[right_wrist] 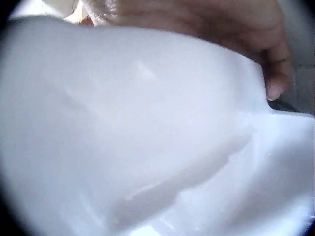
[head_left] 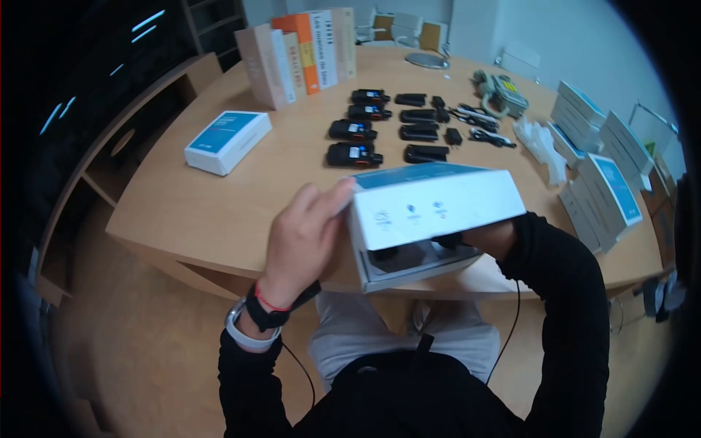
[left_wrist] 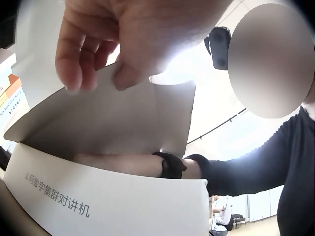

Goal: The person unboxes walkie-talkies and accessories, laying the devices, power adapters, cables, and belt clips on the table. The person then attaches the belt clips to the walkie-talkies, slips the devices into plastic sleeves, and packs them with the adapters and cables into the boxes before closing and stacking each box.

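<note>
A white and blue cardboard box (head_left: 438,208) is tilted near the table's front edge with its lid raised. My left hand (head_left: 301,233) pinches the lid (left_wrist: 118,115) at its left edge, thumb on one side and fingers on the other. My right hand (head_left: 489,237) reaches inside the box under the lid, mostly hidden in the head view. Dark rounded parts (head_left: 383,254) show in the box's grey insert. In the right wrist view, the fingers bend over a white surface beside something dark; I cannot tell whether they grip it.
Several black two-way radios (head_left: 354,155) stand in a column behind the box, beside black batteries (head_left: 426,153), adapters and cables (head_left: 491,139). A closed box (head_left: 228,141) lies left, near upright books (head_left: 314,55). On the right are plastic bags (head_left: 542,150), opened boxes (head_left: 602,201) and a telephone (head_left: 502,95).
</note>
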Tool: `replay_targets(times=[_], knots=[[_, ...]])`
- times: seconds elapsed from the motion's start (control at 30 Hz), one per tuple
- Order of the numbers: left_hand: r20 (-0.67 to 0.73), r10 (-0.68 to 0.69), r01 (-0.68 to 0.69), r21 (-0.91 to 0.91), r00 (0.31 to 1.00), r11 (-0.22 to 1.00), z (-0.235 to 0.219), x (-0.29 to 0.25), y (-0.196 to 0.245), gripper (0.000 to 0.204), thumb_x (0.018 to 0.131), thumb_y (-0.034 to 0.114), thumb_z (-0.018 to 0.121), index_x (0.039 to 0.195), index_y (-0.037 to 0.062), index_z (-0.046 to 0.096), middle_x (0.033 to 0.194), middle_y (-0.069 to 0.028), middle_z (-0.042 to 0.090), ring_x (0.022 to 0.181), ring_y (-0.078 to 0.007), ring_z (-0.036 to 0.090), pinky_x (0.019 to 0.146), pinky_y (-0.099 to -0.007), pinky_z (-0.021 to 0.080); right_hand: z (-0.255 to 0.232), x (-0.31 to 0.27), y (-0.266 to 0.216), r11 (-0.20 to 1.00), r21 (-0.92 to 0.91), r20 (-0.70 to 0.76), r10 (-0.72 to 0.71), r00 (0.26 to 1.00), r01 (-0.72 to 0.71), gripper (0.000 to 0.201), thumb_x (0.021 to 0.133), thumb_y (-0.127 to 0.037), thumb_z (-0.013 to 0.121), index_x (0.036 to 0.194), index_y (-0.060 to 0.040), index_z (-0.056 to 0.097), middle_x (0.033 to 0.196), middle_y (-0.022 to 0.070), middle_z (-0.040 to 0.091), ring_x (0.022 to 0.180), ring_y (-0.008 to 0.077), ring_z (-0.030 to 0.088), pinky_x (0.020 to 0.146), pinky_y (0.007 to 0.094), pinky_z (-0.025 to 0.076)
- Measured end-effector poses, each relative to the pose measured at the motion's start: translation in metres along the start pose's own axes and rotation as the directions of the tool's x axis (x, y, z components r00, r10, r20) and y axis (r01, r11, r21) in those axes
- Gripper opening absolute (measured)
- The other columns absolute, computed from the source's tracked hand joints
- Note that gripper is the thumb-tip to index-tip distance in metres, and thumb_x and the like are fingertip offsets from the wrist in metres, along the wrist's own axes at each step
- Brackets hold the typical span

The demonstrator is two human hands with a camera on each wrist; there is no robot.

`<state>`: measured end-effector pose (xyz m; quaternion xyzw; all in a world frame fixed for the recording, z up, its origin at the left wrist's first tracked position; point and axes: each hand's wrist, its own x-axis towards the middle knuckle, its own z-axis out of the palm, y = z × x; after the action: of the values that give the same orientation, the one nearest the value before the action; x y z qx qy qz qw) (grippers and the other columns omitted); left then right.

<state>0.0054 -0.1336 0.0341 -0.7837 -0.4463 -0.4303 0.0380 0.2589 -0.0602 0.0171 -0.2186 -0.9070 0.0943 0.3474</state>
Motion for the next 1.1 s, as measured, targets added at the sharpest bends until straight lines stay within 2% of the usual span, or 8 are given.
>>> replay_targets(times=[0.4, 0.5, 0.7, 0.77, 0.93, 1.0, 1.03, 1.1], knots=[[-0.069, 0.03, -0.031, -0.012, 0.997, 0.999, -0.005, 0.009, 0.003, 0.039, 0.077, -0.003, 0.059, 0.114, 0.0087, 0.059, 0.074, -0.0125, 0.047, 0.064, -0.029, 0.053, 0.057, -0.0362, 0.044, 0.037, 0.048, 0.003, 0.993, 0.035, 0.087, -0.115, 0.989, 0.113, 0.019, 0.085, -0.008, 0.051, 0.101, -0.0011, 0.058, 0.092, 0.0126, 0.061, 0.078, 0.0222, 0.06, 0.066, 0.032, 0.049], [-0.093, 0.001, 0.004, 0.057, 0.996, 0.998, -0.003, 0.015, 0.006, 0.034, 0.078, -0.002, 0.058, 0.11, 0.0073, 0.058, 0.088, -0.0124, 0.058, 0.078, -0.0309, 0.06, 0.065, -0.0367, 0.049, 0.028, 0.056, -0.028, 0.88, -0.46, 0.184, -0.033, 0.982, 0.116, 0.018, 0.083, -0.009, 0.051, 0.096, -0.0006, 0.061, 0.083, 0.0124, 0.062, 0.074, 0.0258, 0.062, 0.064, 0.0354, 0.049], [-0.1, 0.0, 0.007, 0.07, 0.995, 0.997, 0.009, 0.024, 0.003, 0.042, 0.075, -0.011, 0.052, 0.113, 0.0055, 0.058, 0.077, -0.0149, 0.051, 0.068, -0.0316, 0.055, 0.06, -0.0379, 0.044, 0.018, 0.044, -0.027, 0.783, -0.534, 0.029, -0.359, 0.933, 0.318, 0.018, 0.087, -0.011, 0.047, 0.097, -0.0003, 0.059, 0.085, 0.014, 0.059, 0.077, 0.0261, 0.059, 0.068, 0.0362, 0.046], [-0.072, -0.07, 0.07, -0.005, 0.995, 0.998, 0.013, 0.025, 0.005, 0.043, 0.074, -0.013, 0.05, 0.112, 0.0049, 0.059, 0.076, -0.0144, 0.05, 0.067, -0.0304, 0.055, 0.06, -0.0364, 0.044, 0.012, 0.045, -0.027, 0.913, -0.38, 0.188, -0.082, 0.979, 0.149, 0.022, 0.087, -0.01, 0.046, 0.1, 0.0052, 0.056, 0.091, 0.0187, 0.06, 0.085, 0.0288, 0.061, 0.075, 0.0368, 0.049], [-0.038, -0.113, 0.112, -0.021, 0.993, 0.993, 0.015, 0.027, 0.004, 0.044, 0.074, -0.014, 0.05, 0.113, 0.0037, 0.059, 0.077, -0.0146, 0.05, 0.068, -0.0299, 0.055, 0.061, -0.0338, 0.044, -0.008, 0.045, -0.031, 0.956, -0.261, 0.136, -0.1, 0.986, 0.133, 0.021, 0.088, -0.009, 0.044, 0.099, 0.0052, 0.056, 0.088, 0.0189, 0.059, 0.079, 0.0299, 0.061, 0.07, 0.0382, 0.048], [-0.042, -0.115, 0.114, -0.044, 0.992, 0.993, 0.015, 0.025, 0.002, 0.044, 0.074, -0.014, 0.051, 0.113, 0.0033, 0.059, 0.078, -0.0147, 0.05, 0.069, -0.0301, 0.056, 0.062, -0.0328, 0.045, -0.017, 0.027, -0.039, 0.926, -0.251, 0.072, -0.274, 0.959, 0.283, 0.02, 0.087, -0.006, 0.043, 0.1, 0.0041, 0.053, 0.088, 0.0192, 0.059, 0.078, 0.0311, 0.06, 0.07, 0.038, 0.048], [-0.028, -0.124, 0.123, -0.055, 0.992, 0.991, 0.014, 0.024, 0.001, 0.043, 0.074, -0.014, 0.051, 0.113, 0.0024, 0.059, 0.08, -0.0143, 0.051, 0.071, -0.0299, 0.057, 0.063, -0.0321, 0.045, -0.036, 0.014, -0.053, 0.994, 0.025, 0.236, -0.107, 0.966, 0.104, 0.021, 0.085, -0.004, 0.043, 0.104, 0.0026, 0.049, 0.09, 0.0207, 0.058, 0.082, 0.0341, 0.059, 0.072, 0.0391, 0.047], [-0.018, -0.14, 0.138, -0.083, 0.99, 0.987, 0.013, 0.023, -0.002, 0.042, 0.074, -0.013, 0.052, 0.113, 0.0015, 0.059, 0.081, -0.0139, 0.052, 0.072, -0.0298, 0.057, 0.063, -0.0313, 0.046, -0.081, -0.02, -0.075, 0.963, 0.266, 0.234, -0.027, 0.972, -0.038, 0.048, 0.069, 0.001, 0.062, 0.114, -0.0014, 0.046, 0.101, 0.0187, 0.057, 0.094, 0.0366, 0.058, 0.079, 0.041, 0.048]])
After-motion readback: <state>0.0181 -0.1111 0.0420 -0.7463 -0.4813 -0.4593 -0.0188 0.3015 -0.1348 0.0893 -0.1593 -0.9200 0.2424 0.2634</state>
